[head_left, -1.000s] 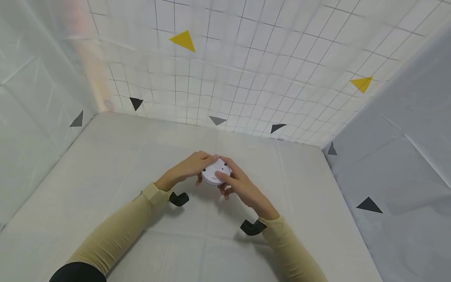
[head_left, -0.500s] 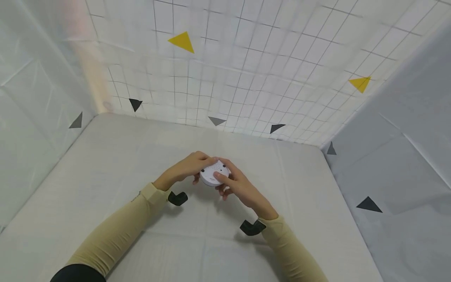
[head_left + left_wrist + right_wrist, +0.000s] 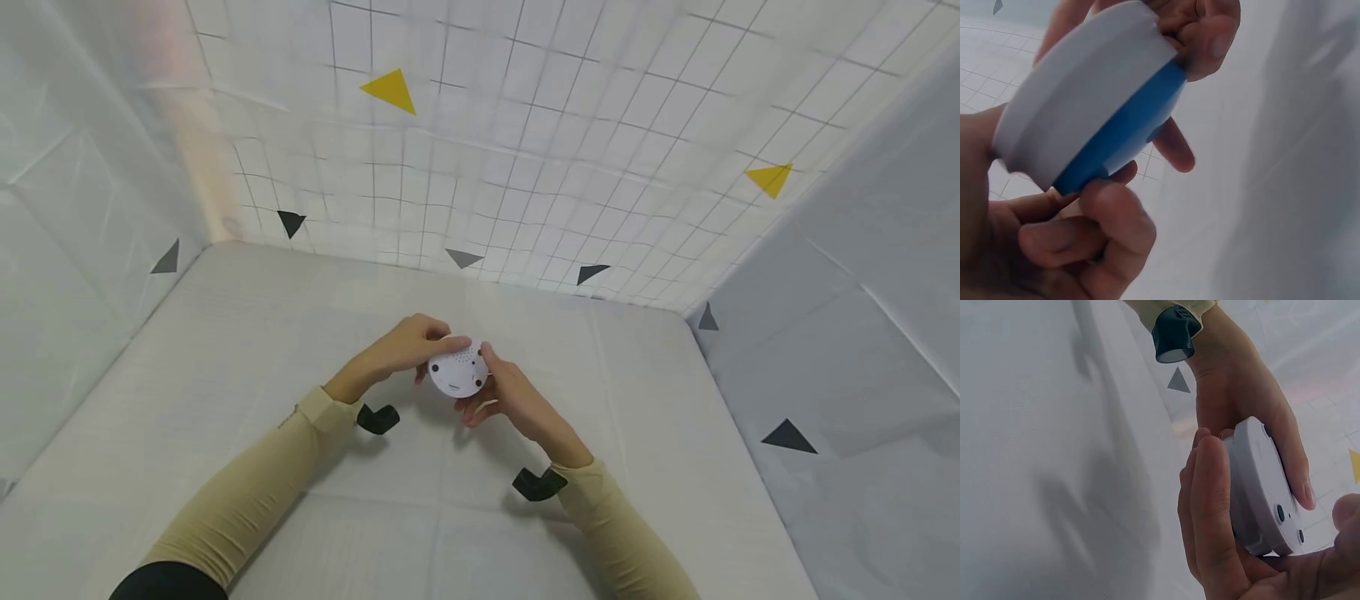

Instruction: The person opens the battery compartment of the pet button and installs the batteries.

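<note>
Now both hands, left hand (image 3: 401,350) and right hand (image 3: 513,400), curl their fingers round a white round gadget (image 3: 458,372), apparently turning it over for inspection; a steady regrip comes next.

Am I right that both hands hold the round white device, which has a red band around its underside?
Not quite: the band is blue, not red, as the left wrist view shows. Both the left hand and right hand do hold the round white device.
</note>
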`<state>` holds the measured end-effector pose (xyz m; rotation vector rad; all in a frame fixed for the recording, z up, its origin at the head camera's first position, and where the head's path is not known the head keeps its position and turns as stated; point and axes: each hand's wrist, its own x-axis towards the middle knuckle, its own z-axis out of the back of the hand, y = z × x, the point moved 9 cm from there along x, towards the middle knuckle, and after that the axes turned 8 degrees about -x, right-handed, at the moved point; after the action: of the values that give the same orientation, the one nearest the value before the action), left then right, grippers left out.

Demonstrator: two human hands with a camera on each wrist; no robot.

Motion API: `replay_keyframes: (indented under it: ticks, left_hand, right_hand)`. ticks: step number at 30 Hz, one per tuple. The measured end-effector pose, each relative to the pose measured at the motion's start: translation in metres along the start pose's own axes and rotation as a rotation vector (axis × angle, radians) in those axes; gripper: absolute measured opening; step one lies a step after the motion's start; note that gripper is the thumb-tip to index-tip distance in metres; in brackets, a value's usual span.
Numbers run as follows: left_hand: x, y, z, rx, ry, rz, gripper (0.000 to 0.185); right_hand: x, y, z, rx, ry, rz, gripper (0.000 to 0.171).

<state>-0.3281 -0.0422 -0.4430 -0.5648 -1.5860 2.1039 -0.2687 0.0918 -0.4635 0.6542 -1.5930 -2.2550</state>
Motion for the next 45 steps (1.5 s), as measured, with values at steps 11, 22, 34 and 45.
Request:
replay_keyframes:
  ticks: [11,22,34,45]
  left_hand:
    - [0.000,-0.010,0.000,0.050,-0.034,-0.138,0.033]
    - [-0.001,-0.025,0.001,0.206,-0.073,-0.311,0.029]
    - [-0.003,-0.033,0.002,0.186,-0.087,-0.410,0.037]
    - [-0.006,-0.041,0.005,0.147,-0.089,-0.465,0.040]
  right_hand:
    - [0.001,-0.005,0.001,0.071,0.009,-0.037,0.090]
    - [0.002,-0.005,0.002,0.155,0.002,-0.054,0.084]
    - [0.003,-0.002,0.006,0.175,-0.066,-0.017,0.065]
    - [0.004,0.003,0.012,0.151,-0.095,0.067,0.058]
